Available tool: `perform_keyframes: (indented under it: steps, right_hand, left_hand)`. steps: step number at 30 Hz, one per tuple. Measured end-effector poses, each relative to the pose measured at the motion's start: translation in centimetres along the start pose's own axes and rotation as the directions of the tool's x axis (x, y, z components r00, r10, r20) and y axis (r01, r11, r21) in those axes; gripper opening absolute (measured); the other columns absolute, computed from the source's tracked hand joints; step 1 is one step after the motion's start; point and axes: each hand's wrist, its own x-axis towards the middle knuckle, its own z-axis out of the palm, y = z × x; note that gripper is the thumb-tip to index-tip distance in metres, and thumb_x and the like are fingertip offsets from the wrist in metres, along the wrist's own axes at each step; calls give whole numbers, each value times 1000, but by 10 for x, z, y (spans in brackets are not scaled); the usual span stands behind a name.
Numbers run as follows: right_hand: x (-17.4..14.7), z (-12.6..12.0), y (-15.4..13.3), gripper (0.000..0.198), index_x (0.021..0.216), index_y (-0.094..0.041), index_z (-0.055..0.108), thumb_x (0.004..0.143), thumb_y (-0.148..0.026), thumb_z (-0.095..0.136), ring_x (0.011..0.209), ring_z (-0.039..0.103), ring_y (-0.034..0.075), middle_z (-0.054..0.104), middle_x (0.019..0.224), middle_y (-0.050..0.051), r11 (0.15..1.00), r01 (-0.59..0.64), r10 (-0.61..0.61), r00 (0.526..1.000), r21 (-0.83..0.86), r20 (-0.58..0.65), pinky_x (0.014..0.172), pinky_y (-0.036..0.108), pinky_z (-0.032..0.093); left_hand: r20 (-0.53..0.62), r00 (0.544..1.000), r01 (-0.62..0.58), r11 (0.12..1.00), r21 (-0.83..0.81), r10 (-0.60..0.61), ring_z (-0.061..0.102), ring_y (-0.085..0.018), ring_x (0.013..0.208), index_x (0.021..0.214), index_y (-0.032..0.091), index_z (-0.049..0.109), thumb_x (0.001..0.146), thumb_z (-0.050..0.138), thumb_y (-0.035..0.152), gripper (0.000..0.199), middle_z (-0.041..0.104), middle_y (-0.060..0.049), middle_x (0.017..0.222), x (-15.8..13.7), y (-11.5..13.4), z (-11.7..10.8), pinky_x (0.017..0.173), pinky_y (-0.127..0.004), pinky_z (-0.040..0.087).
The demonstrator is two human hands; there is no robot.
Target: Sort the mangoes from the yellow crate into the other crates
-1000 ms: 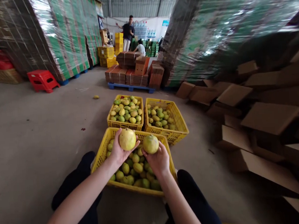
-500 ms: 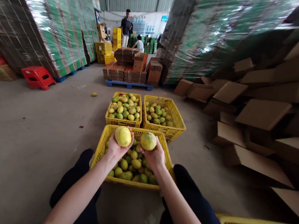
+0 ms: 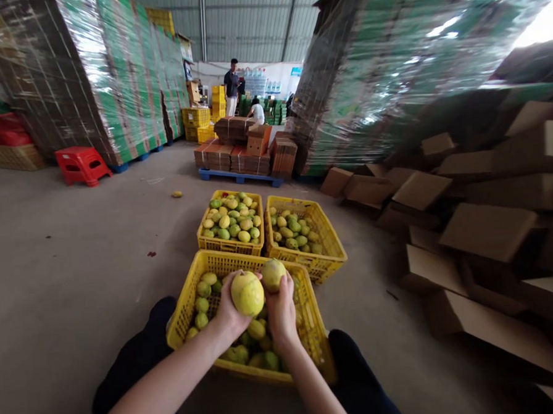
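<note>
Gripping a large yellow fruit with the left hand, curling fingers round its side and underside, partly hidden behind the rind. Holding a smaller yellow-green fruit with the right hand, bending fingers up along its side, closed on it rather than spread. Raised side by side above the near crate, the left one lower and nearer, with contact between the two impossible to tell.

Reaching over the near rim with both forearms, between dark-trousered knees placed either side. Set just beyond the far rim: a rear left crate, heaped with fruit, and a rear right crate, filled lower, with yellow inner wall showing along its right. Spreading away leftward, grey floor as far as a red stool; narrowing on the right to a strip beside tumbled cardboard boxes. Bounded farther ahead by a blue pallet stacked with flattened cardboard.

Round, bright yellow and lightly blotched in the left hand; duller, greener toward the top in the right. Piled loosely below, inside the near crate, mixed green and yellow fruit, round to slightly oval, partly covered by hands and wrists.
</note>
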Motion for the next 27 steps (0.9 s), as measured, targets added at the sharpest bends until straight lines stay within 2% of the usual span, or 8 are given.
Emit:
perform_keyframes:
  steps: [3,6,11,15,18,21,24,27]
  right_hand:
    - [-13,6,5,63,142,-27,50,92,-65,48,120,64,23,68,127,6,999,-28,27,999,-36,-25,97,39,56]
    - [-24,11,10,67,150,-28,42,93,-63,49,137,52,23,58,144,7,998,-36,39,998,-56,43,110,44,48]
    - [-29,10,10,80,154,-29,37,85,-63,61,140,49,28,50,152,9,995,-96,98,988,-23,116,117,48,40]
    - [-27,8,7,109,158,-27,26,70,-60,80,138,52,34,50,152,13,999,-50,48,973,2,225,114,53,43]
    - [-26,10,6,124,160,-23,22,60,-52,90,148,38,37,38,160,17,992,48,-17,965,-113,261,120,57,33]
    - [-26,12,6,115,158,-20,29,64,-47,89,155,20,37,27,166,17,939,197,-135,965,-281,224,124,58,22]
    - [-27,14,3,100,154,-20,38,70,-46,85,153,26,38,33,163,18,887,307,-248,947,-344,205,122,58,28]
    - [-28,17,-3,85,145,-19,49,71,-42,85,149,36,38,42,158,19,871,362,-321,931,-333,173,117,56,39]
  left_hand:
    - [-16,1000,-9,999,52,10,71,-22,70,64,20,67,70,69,34,16,71,-3,63,1,-5,0,65,-29,56]
    - [-2,999,41,995,87,-41,73,-27,81,64,20,68,69,68,36,17,69,-4,60,1,-5,-1,70,-33,58]
    - [51,998,35,993,111,-41,73,-30,85,65,20,69,68,66,36,16,71,-5,65,1,-4,-5,72,-35,59]
    - [81,996,10,988,154,-23,74,-30,87,65,18,70,67,68,35,17,73,-7,68,4,0,-5,73,-34,59]
    - [62,997,-49,985,163,40,74,-30,87,67,16,72,65,72,34,18,74,-8,69,5,5,-3,75,-34,59]
    - [49,992,-125,981,146,119,74,-28,89,69,16,73,64,76,32,18,75,-6,73,5,9,-2,79,-32,58]
    - [93,987,-147,974,172,132,74,-28,94,77,14,76,63,80,34,25,77,-7,80,4,10,-3,84,-32,57]
    - [174,976,-164,968,188,131,72,-30,99,83,13,78,61,84,38,34,78,-9,87,4,11,-3,90,-35,55]
